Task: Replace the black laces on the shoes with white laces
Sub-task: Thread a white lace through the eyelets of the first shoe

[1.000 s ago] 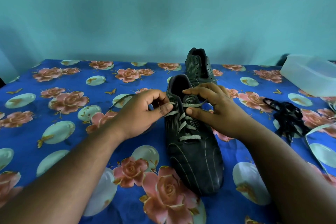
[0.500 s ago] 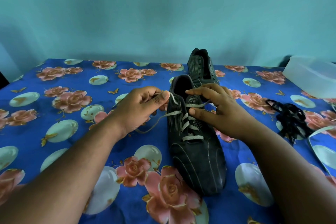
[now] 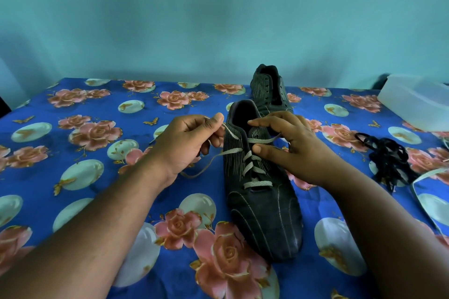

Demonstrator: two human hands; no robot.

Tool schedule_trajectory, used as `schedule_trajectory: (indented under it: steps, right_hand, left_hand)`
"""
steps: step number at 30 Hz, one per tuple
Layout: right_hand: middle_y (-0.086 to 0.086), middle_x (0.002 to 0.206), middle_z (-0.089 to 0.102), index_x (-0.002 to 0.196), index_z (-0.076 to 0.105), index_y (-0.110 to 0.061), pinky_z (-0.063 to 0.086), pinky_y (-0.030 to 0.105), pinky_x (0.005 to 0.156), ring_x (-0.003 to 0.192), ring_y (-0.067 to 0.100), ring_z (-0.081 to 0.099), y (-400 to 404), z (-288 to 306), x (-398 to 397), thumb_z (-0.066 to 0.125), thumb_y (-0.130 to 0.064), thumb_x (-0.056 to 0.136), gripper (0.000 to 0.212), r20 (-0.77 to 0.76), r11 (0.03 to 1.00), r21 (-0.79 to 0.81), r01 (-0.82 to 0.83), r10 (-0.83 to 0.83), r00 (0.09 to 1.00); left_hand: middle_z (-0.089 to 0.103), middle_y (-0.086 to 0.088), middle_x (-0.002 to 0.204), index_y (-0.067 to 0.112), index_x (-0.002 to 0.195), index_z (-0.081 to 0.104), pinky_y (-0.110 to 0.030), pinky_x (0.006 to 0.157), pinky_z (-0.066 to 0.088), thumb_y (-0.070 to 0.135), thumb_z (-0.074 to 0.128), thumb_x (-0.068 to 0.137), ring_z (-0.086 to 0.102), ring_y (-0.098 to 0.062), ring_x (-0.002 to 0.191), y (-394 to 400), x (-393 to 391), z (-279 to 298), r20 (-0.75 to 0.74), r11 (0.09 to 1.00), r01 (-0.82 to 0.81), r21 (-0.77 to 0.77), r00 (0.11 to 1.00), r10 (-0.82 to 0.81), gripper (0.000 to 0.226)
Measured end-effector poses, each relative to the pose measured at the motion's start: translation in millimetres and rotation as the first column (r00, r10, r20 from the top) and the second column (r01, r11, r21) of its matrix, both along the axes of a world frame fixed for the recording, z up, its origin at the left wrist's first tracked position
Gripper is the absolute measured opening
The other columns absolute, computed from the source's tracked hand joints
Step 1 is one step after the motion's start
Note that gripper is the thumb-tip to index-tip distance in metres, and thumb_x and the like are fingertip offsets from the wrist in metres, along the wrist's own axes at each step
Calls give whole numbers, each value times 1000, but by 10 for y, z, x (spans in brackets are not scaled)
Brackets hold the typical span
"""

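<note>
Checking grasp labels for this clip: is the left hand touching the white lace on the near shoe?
Touching. The head view shows the left hand pinching the white lace between thumb and fingers, beside the near shoe.

A blue cloth (image 3: 73, 177) printed with pink roses covers the surface. On it stands a dark shoe (image 3: 262, 213) under the fingers, a second shoe (image 3: 267, 90) beyond them, tangled black laces (image 3: 388, 160) right of the fingers, and a pale plastic box (image 3: 418, 102) farther right.

Open floral cloth (image 3: 80, 153) lies left; black laces (image 3: 388, 155) and a plastic tub (image 3: 413, 102) crowd the right.
</note>
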State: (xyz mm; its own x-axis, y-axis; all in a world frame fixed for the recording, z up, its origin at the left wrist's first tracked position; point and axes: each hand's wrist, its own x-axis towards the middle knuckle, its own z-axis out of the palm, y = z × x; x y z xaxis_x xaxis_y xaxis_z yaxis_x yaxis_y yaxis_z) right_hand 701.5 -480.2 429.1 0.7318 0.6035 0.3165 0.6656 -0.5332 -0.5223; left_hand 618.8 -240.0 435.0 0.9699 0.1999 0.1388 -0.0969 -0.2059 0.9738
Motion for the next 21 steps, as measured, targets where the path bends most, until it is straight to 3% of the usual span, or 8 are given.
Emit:
schedule_trajectory:
  steps: [8,14,18,21]
  right_hand:
    - [-22,131,47,133,47,-61,37,54,111,132,12,36,13,-4,-1,53,-80,79,58,-2,1000,11,-1,1,1000]
    - [-23,131,47,133,48,-62,35,54,112,134,11,35,10,-7,-7,53,-81,78,58,-7,1000,12,1,-1,1000]
    - [-23,132,47,133,47,-62,36,56,111,134,12,35,9,-7,-5,52,-82,78,59,-5,1000,8,0,0,1000]
    - [-24,132,46,133,47,-63,36,56,110,134,11,35,9,-3,-6,52,-82,77,59,-8,1000,9,2,-2,1000]
  left_hand:
    - [62,1,63,-1,79,67,-21,46,37,15,60,100,51,-9,54,25,14,-1,-12,1000,-21,16,1000,21,27]
    - [60,-6,71,4,82,73,-24,47,44,18,61,98,49,-19,64,155,43,-16,-37,997,-78,-10,996,78,24]
    - [64,5,63,3,86,74,-25,54,49,16,61,98,55,-6,58,219,74,-28,-31,989,-150,14,988,150,22]
    - [65,5,65,4,86,75,-16,50,43,20,62,98,54,-6,57,299,107,-39,-32,969,-236,71,971,238,24]
